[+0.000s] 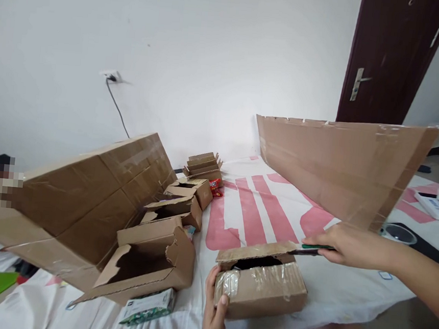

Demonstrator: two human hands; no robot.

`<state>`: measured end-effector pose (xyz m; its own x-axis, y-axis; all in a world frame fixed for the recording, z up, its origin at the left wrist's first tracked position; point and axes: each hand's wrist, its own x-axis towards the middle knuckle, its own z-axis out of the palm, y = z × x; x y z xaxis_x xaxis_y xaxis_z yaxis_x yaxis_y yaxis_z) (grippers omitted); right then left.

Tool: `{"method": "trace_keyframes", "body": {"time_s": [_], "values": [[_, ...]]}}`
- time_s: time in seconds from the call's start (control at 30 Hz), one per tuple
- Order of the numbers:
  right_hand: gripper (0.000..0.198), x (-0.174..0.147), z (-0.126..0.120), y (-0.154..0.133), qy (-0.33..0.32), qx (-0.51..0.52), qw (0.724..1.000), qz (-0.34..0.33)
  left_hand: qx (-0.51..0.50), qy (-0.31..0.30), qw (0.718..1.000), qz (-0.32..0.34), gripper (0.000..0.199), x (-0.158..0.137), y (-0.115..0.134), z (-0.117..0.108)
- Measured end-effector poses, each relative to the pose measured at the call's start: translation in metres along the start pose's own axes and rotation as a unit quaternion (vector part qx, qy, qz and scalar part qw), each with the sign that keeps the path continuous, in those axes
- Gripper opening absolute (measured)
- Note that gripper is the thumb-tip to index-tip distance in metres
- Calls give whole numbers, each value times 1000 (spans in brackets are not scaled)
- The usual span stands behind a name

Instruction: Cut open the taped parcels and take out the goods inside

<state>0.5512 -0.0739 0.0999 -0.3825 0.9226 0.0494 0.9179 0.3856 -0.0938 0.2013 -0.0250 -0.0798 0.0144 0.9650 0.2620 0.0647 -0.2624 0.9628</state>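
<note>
The left hand point(215, 312) clasps the left end of a cardboard box point(265, 294); the right hand point(347, 243) pinches a green tool point(317, 247) at its flap point(256, 252).

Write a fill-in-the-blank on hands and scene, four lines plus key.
The ____ hand holds a partly green tool.
The left hand touches a taped box made of ____.
The white cloth has patches coloured ____.
The packet near the far boxes is coloured mainly ____.

Missing words: right; cardboard; pink; red.

Brown cardboard box point(264, 304), green handle point(317, 247) — white cloth point(347, 288) with broad pink stripes — dark maroon door point(386, 61)
</note>
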Motion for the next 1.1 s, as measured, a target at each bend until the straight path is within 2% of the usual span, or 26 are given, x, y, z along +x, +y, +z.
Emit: {"method": "trace_keyframes", "body": {"time_s": [0.1, 0.23, 0.4, 0.5, 0.6, 0.73, 0.8, 0.93, 1.1], "values": [[35, -8, 17, 18, 4, 46, 998, 45, 5, -4, 1000, 6, 63, 1, -2, 2], [29, -12, 62, 33, -8, 68, 995, 77, 11, 1, 1000, 12, 65, 2, -6, 1], [32, -17, 123, 34, -19, 90, 991, 100, 9, -5, 1000, 29, 64, 3, -10, -1], [34, -18, 144, 31, -17, 93, 991, 97, 10, 0, 1000, 22, 67, 3, -9, 0], [32, -14, 144, 24, 20, 113, 990, 88, -3, 1, 1000, 3, 67, 2, -7, 0], [51, -3, 119, 4, 141, 173, 971, 87, -33, -6, 999, -22, 60, -1, 0, -1], [57, 3, 106, -10, 178, 189, 964, 56, -31, -3, 999, -14, 56, -3, 5, -2], [32, 10, 90, -35, 185, 187, 963, -57, 23, 34, 998, 42, 50, -10, 12, -7], [24, 8, 87, -43, 214, 185, 955, -91, 106, 67, 983, 134, 50, -21, 10, -13]]}}
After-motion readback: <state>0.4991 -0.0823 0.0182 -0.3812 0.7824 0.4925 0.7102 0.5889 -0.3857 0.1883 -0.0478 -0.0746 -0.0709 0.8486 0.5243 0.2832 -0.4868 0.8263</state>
